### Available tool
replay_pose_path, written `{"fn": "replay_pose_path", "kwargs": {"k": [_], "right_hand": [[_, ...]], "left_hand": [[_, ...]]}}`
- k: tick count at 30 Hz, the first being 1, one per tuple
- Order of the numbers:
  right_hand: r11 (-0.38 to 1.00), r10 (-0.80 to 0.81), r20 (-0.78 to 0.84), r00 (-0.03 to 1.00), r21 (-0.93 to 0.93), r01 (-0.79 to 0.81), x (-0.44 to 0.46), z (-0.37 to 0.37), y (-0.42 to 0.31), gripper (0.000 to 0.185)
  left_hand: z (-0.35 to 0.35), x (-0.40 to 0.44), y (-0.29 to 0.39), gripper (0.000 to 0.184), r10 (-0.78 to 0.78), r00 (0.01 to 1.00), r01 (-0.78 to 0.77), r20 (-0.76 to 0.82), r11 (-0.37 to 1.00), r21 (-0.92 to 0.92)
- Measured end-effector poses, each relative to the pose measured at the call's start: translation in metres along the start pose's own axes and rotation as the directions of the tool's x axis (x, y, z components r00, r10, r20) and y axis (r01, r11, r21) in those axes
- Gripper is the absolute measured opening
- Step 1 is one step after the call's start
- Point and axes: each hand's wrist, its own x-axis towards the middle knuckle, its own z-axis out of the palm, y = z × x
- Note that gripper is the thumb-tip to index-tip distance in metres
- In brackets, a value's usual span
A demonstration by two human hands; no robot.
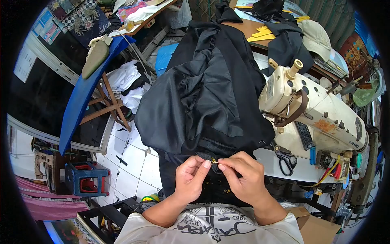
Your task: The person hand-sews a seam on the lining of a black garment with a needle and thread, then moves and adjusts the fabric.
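A black garment with a shiny lining [191, 105] is spread over the sewing table and hangs down into my lap. My left hand [191, 175] pinches a small edge of it between thumb and fingers. Close beside, my right hand [243, 171] is closed in a pinch at a bit of yellow thread [214, 161] that shows on the black cloth between the fingertips. Whether a needle or other small tool is in the pinch is too small to see. Loose yellow thread scraps [226, 190] lie on the dark cloth below my hands.
A cream sewing machine [321, 110] stands at the right, with black scissors [286, 160] and a remote control [304, 136] near it. A blue ironing board [87, 93] and a blue stool [86, 177] are at the left. Yellow pieces [263, 33] and a cap [316, 40] lie at the back right.
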Motion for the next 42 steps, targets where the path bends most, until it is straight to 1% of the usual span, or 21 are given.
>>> {"fn": "replay_pose_path", "kwargs": {"k": [15, 17, 21, 27, 30, 32, 34, 35, 36, 38, 40, 41, 42], "right_hand": [[0.999, -0.008, 0.013, 1.0, 0.051, 0.007, 0.0, 0.0, 0.007, 0.009], [0.99, 0.001, 0.025, 1.0, 0.141, -0.005, 0.0, 0.001, 0.009, 0.009], [0.984, 0.007, 0.048, 0.999, 0.18, -0.016, -0.002, 0.001, 0.011, 0.011], [0.962, 0.034, 0.067, 0.997, 0.27, -0.051, -0.002, 0.003, 0.017, 0.008], [0.961, 0.0, 0.064, 0.998, 0.275, -0.018, -0.002, 0.003, 0.019, 0.008], [0.97, -0.085, 0.064, 0.994, 0.232, 0.068, -0.001, 0.002, 0.02, 0.008], [0.887, -0.242, 0.095, 0.966, 0.426, 0.18, -0.003, -0.001, 0.022, 0.01], [0.872, -0.349, 0.121, 0.929, 0.404, 0.275, -0.002, -0.006, 0.012, 0.012], [0.883, -0.354, 0.156, 0.922, 0.38, 0.275, -0.004, -0.01, 0.004, 0.013], [0.897, -0.314, 0.077, 0.946, 0.351, 0.269, -0.003, -0.009, 0.007, 0.012], [0.953, -0.143, 0.032, 0.989, 0.276, 0.128, -0.006, -0.004, 0.014, 0.009], [0.965, -0.032, 0.04, 0.999, 0.262, 0.02, -0.007, -0.006, 0.008, 0.007], [0.965, -0.032, 0.043, 0.999, 0.263, 0.02, -0.007, -0.005, 0.005, 0.007]], "left_hand": [[0.001, 0.0, 0.001, 0.011, 0.0, 1.0, 0.0, 0.023, 1.0, 0.014], [0.0, -0.001, -0.001, 0.011, 0.0, 1.0, -0.001, 0.029, 1.0, 0.018], [0.001, -0.001, -0.001, 0.011, -0.011, 0.999, 0.011, 0.033, 1.0, 0.001], [0.002, -0.001, 0.0, 0.011, -0.016, 0.999, 0.015, 0.044, 1.0, 0.007], [0.002, -0.002, -0.001, 0.012, -0.013, 0.999, 0.01, 0.052, 0.999, 0.054], [0.002, -0.001, -0.003, 0.012, 0.001, 0.998, -0.006, 0.056, 0.996, 0.087], [0.003, 0.0, -0.008, 0.012, 0.014, 1.0, -0.015, 0.011, 0.99, 0.144], [0.001, 0.005, -0.01, 0.012, 0.025, 1.0, -0.024, -0.012, 0.994, 0.108], [0.0, 0.009, -0.011, 0.011, 0.034, 0.999, -0.032, -0.033, 0.997, 0.073], [-0.001, 0.008, -0.01, 0.01, 0.031, 0.999, -0.03, -0.024, 0.999, 0.045], [-0.001, 0.002, -0.008, 0.008, 0.005, 1.0, -0.005, -0.008, 1.0, -0.015], [0.003, 0.002, -0.004, 0.007, 0.01, 1.0, -0.011, -0.013, 1.0, -0.027], [0.002, 0.001, -0.004, 0.007, 0.011, 1.0, -0.011, -0.015, 1.0, -0.027]]}}
